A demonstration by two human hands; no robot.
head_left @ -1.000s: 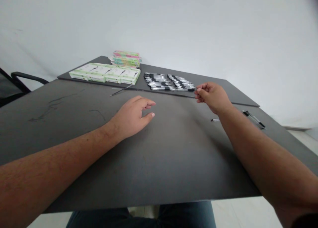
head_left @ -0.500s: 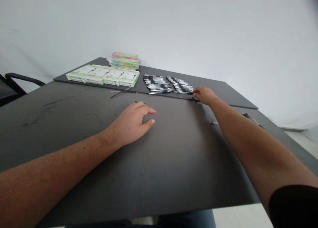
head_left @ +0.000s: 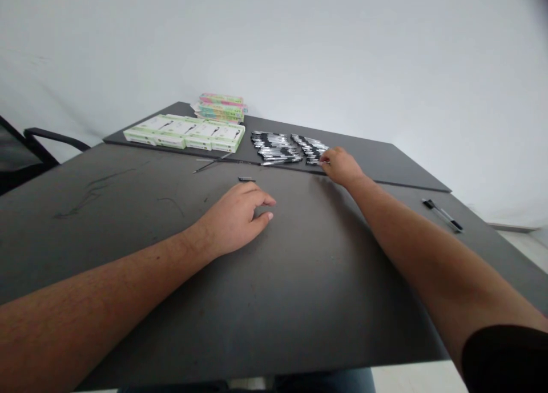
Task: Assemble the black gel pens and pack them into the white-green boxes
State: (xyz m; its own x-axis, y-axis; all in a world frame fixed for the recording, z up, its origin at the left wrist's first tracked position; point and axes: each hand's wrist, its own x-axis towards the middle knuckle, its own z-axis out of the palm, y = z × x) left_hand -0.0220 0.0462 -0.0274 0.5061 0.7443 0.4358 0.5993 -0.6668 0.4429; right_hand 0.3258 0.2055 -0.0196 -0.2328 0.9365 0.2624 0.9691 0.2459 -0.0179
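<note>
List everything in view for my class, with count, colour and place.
White-and-green boxes: four, white-green, back left
Stacked boxes: several, pink-green, behind those
Pen groups: two, clear-black, back centre
Thin rods: at least two, dark, by the seam
Small piece: one, dark, beyond left hand
Single pen: one, clear-black, right
Tabletop: one, grey, centre
Back slab: one, grey, far side
Chair: one, black, left
Wall: white, background
Floor: pale, lower right
Trousers: one pair, blue, bottom
Sleeve: one, black, lower right
Left hand: one, bare, centre
Right hand: one, bare, at right pen group
</note>
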